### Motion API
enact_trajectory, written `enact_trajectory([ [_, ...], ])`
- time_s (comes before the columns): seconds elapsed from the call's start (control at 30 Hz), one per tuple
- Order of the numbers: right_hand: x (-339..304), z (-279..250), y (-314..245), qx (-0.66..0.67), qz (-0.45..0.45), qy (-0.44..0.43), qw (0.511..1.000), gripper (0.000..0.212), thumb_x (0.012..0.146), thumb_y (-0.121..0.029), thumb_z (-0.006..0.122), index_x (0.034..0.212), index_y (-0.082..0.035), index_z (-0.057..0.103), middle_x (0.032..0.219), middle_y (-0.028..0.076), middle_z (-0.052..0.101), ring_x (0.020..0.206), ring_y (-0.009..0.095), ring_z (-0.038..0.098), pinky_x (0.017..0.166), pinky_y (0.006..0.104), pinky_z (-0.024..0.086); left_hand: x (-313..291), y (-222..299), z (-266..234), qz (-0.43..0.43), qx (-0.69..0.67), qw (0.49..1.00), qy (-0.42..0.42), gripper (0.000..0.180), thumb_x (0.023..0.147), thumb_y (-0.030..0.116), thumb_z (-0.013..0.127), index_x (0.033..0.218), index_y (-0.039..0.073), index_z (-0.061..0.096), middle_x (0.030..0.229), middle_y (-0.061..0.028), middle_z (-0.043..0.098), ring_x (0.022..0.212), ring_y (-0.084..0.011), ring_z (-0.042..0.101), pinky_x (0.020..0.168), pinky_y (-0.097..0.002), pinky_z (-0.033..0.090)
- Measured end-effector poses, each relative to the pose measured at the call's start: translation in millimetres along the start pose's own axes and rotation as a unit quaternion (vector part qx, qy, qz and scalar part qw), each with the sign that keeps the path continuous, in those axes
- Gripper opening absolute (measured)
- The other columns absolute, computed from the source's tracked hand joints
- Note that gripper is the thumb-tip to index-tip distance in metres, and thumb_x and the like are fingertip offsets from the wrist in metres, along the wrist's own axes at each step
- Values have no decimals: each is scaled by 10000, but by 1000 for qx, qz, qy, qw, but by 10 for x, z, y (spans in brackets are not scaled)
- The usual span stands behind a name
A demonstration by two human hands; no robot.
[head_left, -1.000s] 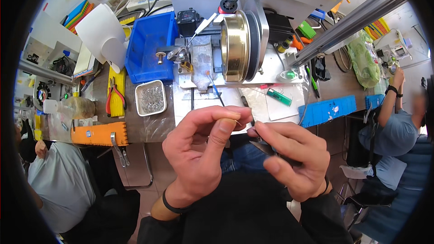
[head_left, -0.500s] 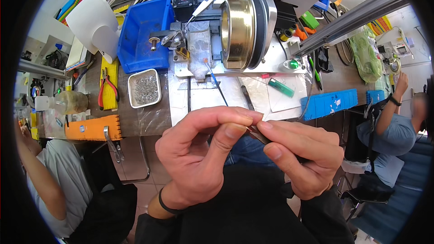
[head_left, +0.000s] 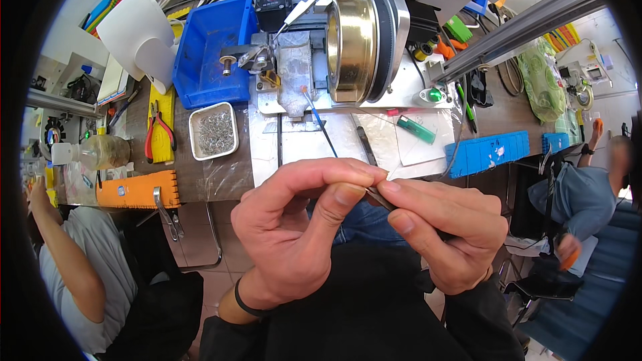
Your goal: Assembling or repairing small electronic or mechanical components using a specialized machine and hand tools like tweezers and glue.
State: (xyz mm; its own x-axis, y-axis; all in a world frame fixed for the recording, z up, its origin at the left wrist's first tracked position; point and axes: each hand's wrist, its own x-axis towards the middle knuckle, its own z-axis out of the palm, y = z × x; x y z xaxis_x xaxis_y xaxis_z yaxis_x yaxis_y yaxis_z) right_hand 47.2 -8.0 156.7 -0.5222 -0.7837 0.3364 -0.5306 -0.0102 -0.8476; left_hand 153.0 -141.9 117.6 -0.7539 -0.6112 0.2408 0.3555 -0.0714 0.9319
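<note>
My left hand point(head_left: 286, 227) is closed in a pinch, thumb against forefinger, in front of my body. Whatever lies between those fingertips is too small and hidden to name. My right hand point(head_left: 455, 230) grips slim dark tweezers point(head_left: 382, 199) between thumb and fingers. Their tip meets the left fingertips, and most of their length is covered by the right hand. Just beyond the hands, on the white work surface, lie a thin blue-handled brush point(head_left: 323, 130) and a dark slender tool point(head_left: 366, 144).
Ahead stands a machine with a brass-coloured wheel point(head_left: 348, 47). To the left are a blue bin point(head_left: 210, 87), a white dish of small metal rings point(head_left: 231, 117) and red-handled pliers point(head_left: 159, 135). A green lighter-like piece point(head_left: 416, 130) lies right. Co-workers sit on both sides.
My hands stay nearly still, with the tweezers turned very slightly at the fingertips. The co-worker on the right has lowered one arm, and the one on the left has shifted an arm.
</note>
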Motion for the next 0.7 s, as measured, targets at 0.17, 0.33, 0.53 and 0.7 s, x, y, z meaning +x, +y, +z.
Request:
enact_trajectory([
  [0.17, 4, 8, 10, -4, -3, 5, 1000, 281, 795, 55, 720, 1076, 52, 708, 959, 200, 727, 822, 261, 741, 681, 276, 582, 3, -13, -1, -3, -3, 1000, -3, 91, 948, 9, 597, 1018, -45, 573, 927, -197, 679, 876, -240, 671, 811, -347, 542],
  [0.33, -7, 27, 33, -11, -18, 9, 1000, 291, 784, 59, 723, 1075, 49, 709, 937, 200, 728, 801, 263, 741, 662, 278, 581, -8, -10, 0, -6, -3, 1000, -2, 90, 948, 5, 597, 1019, -44, 571, 929, -196, 678, 878, -237, 670, 812, -342, 540],
  [0.53, -28, 37, 48, -20, -20, 14, 999, 312, 770, 62, 729, 1081, 36, 711, 907, 194, 727, 765, 262, 739, 625, 276, 575, -10, -38, -2, 0, -3, 1000, -5, 86, 952, 8, 594, 1018, -39, 566, 925, -192, 676, 871, -233, 664, 803, -336, 541],
  [0.7, -19, 32, 52, -34, -36, 11, 999, 327, 764, 67, 730, 1089, 36, 708, 908, 196, 726, 761, 261, 739, 612, 274, 571, -6, -41, 1, -2, -6, 1000, -6, 82, 954, 8, 591, 1018, -35, 563, 923, -190, 675, 866, -228, 662, 798, -334, 541],
])
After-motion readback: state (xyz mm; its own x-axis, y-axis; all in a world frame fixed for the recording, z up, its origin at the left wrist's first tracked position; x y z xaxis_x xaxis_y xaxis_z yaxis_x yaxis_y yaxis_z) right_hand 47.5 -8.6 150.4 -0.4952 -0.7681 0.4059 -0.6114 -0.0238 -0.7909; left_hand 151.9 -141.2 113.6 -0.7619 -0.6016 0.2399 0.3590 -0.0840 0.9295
